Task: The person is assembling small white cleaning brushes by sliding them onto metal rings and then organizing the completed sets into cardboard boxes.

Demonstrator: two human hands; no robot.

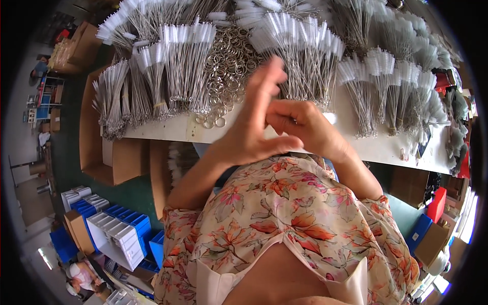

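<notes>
My left hand [248, 127] is raised above the near edge of the white table [193, 133], its fingers stretched upward and its thumb apart. My right hand [314, 127] is beside it with the fingers curled in toward the left palm. Something small and dark shows at its fingertips, too little of it to name. Beyond the hands lies a heap of metal split rings [229, 66], a few loose ones near the table's edge. Bundles of wire-handled brushes [188, 66] with white bristles lie left of the rings, and more brushes [305, 61] lie behind my right hand.
More brush bundles [378, 71] spread along the right side of the table. An open cardboard box [127, 157] stands below the table's left end. Blue and white plastic bins [114, 239] are stacked at lower left, where another person [84, 277] is visible. A red bin [436, 204] stands at right.
</notes>
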